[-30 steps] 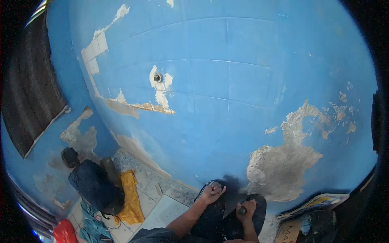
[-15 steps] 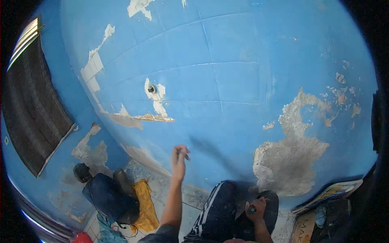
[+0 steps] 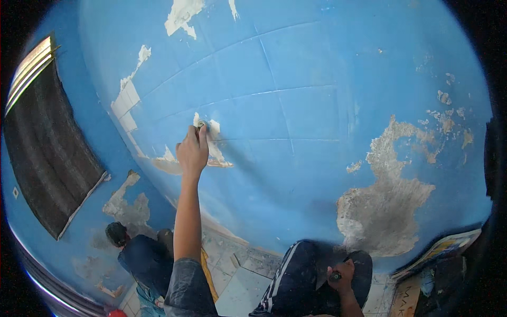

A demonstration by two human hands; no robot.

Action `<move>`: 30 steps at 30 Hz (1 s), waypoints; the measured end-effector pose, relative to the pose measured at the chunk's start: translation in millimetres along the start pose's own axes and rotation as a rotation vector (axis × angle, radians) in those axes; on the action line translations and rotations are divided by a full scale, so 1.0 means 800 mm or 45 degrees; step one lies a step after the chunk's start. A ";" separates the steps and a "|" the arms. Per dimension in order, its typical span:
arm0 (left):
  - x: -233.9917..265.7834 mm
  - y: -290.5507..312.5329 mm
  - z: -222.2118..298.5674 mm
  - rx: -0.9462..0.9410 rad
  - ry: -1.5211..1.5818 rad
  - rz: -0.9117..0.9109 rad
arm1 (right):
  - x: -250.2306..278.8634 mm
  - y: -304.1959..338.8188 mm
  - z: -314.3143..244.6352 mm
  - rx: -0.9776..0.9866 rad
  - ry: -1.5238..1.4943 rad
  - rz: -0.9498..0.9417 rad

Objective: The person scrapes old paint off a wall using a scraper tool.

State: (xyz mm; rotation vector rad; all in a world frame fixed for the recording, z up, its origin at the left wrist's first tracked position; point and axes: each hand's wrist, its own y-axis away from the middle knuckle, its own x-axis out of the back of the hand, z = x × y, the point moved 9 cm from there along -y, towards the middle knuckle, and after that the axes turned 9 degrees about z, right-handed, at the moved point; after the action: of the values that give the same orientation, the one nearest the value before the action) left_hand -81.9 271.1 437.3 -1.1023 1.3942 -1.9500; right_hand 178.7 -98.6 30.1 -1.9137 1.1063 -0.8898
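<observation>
My left hand (image 3: pixel 194 150) reaches up to the blue wall (image 3: pixel 296 58), its arm stretched out. Thumb and fingers are closed round a small round pipe fitting (image 3: pixel 201 123) that sticks out of a chipped patch; the fingers partly hide it. My right hand (image 3: pixel 343 273) rests low over my bent leg in dark striped trousers. It is wrapped round a tool with a dark, round-ended handle (image 3: pixel 335 276); the tool's other end is hard to make out.
Another person (image 3: pixel 145 259) crouches at the lower left beside a yellow cloth (image 3: pixel 210 280). A dark cloth (image 3: pixel 53 148) hangs over the window. Bare plaster (image 3: pixel 380 216) shows at the right, above a leaning board (image 3: pixel 438 251) and cardboard (image 3: pixel 405 298).
My left hand has moved up and to the left, from lower in front of the wall onto the pipe fitting. My right hand still holds the tool by my leg.
</observation>
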 end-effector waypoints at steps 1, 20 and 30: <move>-0.004 -0.003 0.001 -0.051 -0.068 -0.006 | 0.001 0.001 0.000 -0.001 -0.002 0.006; -0.017 0.015 0.000 0.207 0.477 0.181 | -0.014 0.008 0.009 -0.050 0.055 -0.068; -0.069 0.338 0.176 0.165 0.666 -0.207 | -0.014 0.010 0.012 0.019 0.045 -0.144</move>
State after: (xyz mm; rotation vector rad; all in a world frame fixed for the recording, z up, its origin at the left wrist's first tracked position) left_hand 50.1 144.0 187.4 -0.6871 1.4323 -2.5338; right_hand 179.4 -89.3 16.3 -1.9712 1.0170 -0.9948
